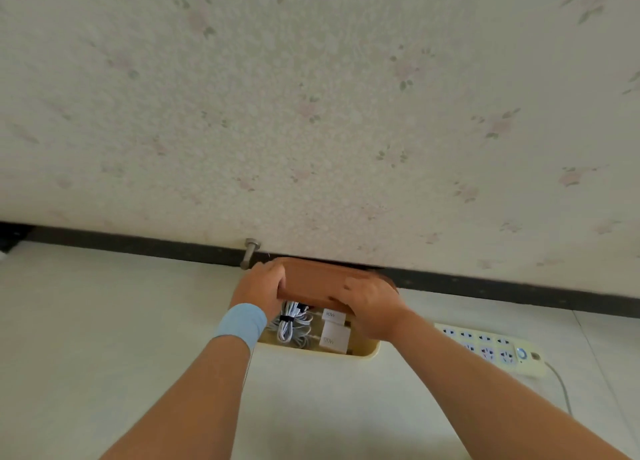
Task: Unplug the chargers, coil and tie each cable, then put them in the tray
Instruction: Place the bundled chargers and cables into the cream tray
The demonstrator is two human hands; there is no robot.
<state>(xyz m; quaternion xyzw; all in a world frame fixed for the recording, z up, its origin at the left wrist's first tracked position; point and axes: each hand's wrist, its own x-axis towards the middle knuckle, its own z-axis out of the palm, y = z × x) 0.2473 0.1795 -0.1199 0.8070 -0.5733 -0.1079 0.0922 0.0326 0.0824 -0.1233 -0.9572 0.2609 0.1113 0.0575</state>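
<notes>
A pale yellow tray (313, 350) sits on the light floor near the wall. Inside it lie a coiled white cable (292, 324) tied with a black strap and two white charger bricks (333, 335). Above the tray's far side, tilted, is a brown wooden lid (313, 283). My left hand (261, 284), with a blue wristband, grips the lid's left end. My right hand (374, 307) grips its right end and hides the tray's right part.
A pale power strip (491, 347) with several vacant sockets lies to the right of the tray, its cord trailing toward me. A metal door stop (250, 251) juts from the dark skirting. The floral-papered wall (311, 113) rises right behind.
</notes>
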